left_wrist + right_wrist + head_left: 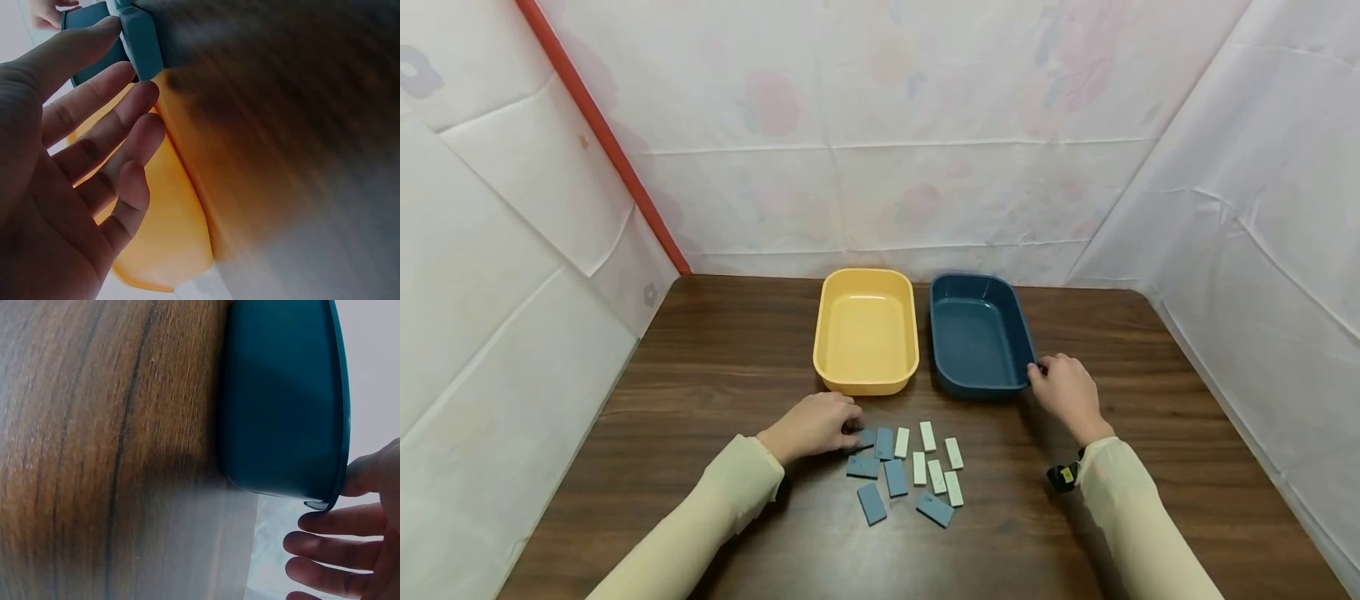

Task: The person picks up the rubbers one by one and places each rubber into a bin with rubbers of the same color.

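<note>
My left hand (817,427) is over the left side of a group of small tiles, at a blue-grey tile (867,438). In the left wrist view, the thumb and index fingertip are close to that tile (142,44), with a gap between them and the other fingers loosely bent. My right hand (1067,395) holds the near right corner of the dark blue bin (981,390). The right wrist view has the thumb (362,476) on the bin's rim and the index finger just outside it. Other blue-grey tiles (872,504) and several cream tiles (919,468) lie flat on the table.
A yellow bin (867,387) stands left of the blue one, close behind my left hand. Both bins are on the brown wooden table (722,367). White patterned cloth (880,167) hangs behind and at both sides, with a red pole (606,137) at left.
</note>
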